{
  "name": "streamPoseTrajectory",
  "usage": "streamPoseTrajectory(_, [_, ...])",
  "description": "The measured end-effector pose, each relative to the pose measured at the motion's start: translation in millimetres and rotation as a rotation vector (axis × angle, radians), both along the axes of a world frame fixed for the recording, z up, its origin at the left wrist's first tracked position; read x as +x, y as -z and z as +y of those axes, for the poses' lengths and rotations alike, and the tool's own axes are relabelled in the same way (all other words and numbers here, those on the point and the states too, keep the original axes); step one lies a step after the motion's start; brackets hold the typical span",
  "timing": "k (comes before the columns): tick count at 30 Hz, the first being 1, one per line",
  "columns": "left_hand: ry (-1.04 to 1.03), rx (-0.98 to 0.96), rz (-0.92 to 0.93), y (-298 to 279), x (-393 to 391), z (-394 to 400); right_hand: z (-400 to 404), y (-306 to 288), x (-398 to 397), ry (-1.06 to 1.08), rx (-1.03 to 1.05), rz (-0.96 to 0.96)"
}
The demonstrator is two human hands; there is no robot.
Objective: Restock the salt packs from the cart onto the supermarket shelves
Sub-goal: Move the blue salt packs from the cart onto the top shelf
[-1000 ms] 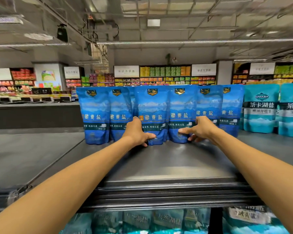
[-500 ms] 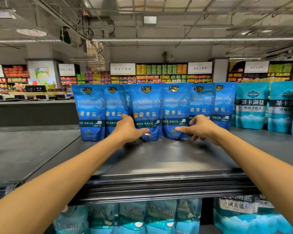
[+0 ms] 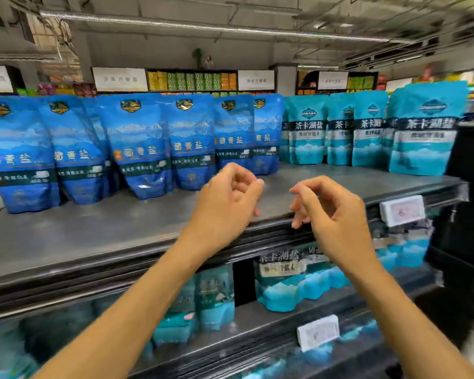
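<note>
Both hands hold nothing: the left hand [image 3: 227,198] and the right hand [image 3: 331,212] hang loosely curled over the near edge of the top shelf [image 3: 93,231]. Blue salt packs [image 3: 137,143] stand upright in a row at the far left of that shelf, well apart from either hand, with teal packs [image 3: 367,129] to their right. No cart shows, so the next pack likely means turning away; set it upright, label forward, in the bare near strip.
</note>
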State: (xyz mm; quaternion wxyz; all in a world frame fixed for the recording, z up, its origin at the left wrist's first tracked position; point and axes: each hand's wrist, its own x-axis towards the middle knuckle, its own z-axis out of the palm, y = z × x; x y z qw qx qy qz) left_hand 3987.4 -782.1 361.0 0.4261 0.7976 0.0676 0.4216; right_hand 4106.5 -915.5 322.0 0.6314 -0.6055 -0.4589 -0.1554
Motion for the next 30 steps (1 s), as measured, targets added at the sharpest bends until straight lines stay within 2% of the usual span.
streamPoseTrajectory(2, [0.125, 0.038, -0.073, 7, 16, -29, -25, 18, 3, 0.065, 0.085, 0.064])
streamPoseTrajectory(5, [0.434, -0.056, -0.118, 23, 37, -72, -66, 43, 5, 0.211, 0.14, 0.125])
streamPoseTrajectory(12, [0.82, -0.278, 0.19, 137, 101, -155, -173, 117, -17, 0.637, 0.122, 0.331])
streamPoseTrajectory(16, [0.937, -0.343, 0.44, 218, 119, -208, -234, 179, -45, 0.867, 0.081, 0.497])
streamPoseTrajectory(21, [1.01, -0.319, 0.755, 311, 124, -276, -309, 264, -85, 1.101, 0.095, 0.74])
streamPoseTrajectory(26, [1.079, -0.157, 1.032, 388, 115, -333, -378, 351, -116, 1.278, 0.129, 0.959])
streamPoseTrajectory(30, [1.036, -0.041, 1.297, 451, 107, -375, -429, 428, -136, 1.381, 0.064, 1.172])
